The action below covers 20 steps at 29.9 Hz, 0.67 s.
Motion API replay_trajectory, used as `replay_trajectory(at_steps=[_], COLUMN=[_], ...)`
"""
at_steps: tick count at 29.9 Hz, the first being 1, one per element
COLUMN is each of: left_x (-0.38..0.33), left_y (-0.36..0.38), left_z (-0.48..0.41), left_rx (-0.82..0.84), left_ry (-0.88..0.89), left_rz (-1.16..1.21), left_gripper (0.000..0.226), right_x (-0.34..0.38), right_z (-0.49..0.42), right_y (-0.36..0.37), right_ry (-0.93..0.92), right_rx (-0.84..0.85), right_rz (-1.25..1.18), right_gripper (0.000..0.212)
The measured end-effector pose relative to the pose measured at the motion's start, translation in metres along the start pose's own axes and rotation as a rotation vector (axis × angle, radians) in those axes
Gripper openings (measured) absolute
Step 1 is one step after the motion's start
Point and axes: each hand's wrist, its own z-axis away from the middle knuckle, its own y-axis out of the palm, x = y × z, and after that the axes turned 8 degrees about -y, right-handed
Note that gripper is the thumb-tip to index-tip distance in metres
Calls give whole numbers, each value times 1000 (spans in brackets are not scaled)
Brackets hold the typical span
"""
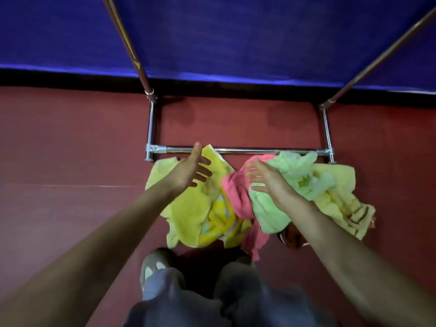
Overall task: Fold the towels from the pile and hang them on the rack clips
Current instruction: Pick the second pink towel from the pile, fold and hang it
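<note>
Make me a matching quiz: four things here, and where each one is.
Things:
1. pink towel
2. mint-green towel
3. left hand
4. rack bar

Places:
A. open, above the yellow towel
B. along the pile's far edge
C. middle of the pile, between yellow and green
D. just right of the pink towel

Pairs: 1-C, 2-D, 3-A, 4-B.

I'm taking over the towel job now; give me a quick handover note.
The left hand open, over the yellow towel; right hand open, over the pink towel and green towel. Neither holds anything.
All lie crumpled in a pile on the floor by the rack's bottom bar, with a striped yellow towel at right. Clips are out of view.
Nothing folded here; every towel is left to fold and hang.
</note>
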Motion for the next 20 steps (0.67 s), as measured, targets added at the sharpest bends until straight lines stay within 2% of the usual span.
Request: replay_trajectory(at_steps=[3, 8, 14, 18, 20], left_x=[24, 51, 74, 84, 86], left_y=[7, 20, 30, 30, 30], left_z=[-28, -58, -73, -76, -75], left_rx=[14, 27, 52, 46, 45], left_ry=[-60, -117, -144, -144, -137], left_rz=[18, 65, 106, 120, 108], left_gripper=[59, 60, 61, 61, 61], right_x=[-36, -74, -91, -95, -90], right_z=[-19, -46, -71, -82, -84], right_y=[4, 17, 44, 55, 61], right_ry=[98, 113, 213, 190, 238], right_rx=[-2, 17, 71, 22, -24], right_rz=[38, 153, 119, 12, -75], right_gripper=[41, 38, 44, 45, 45])
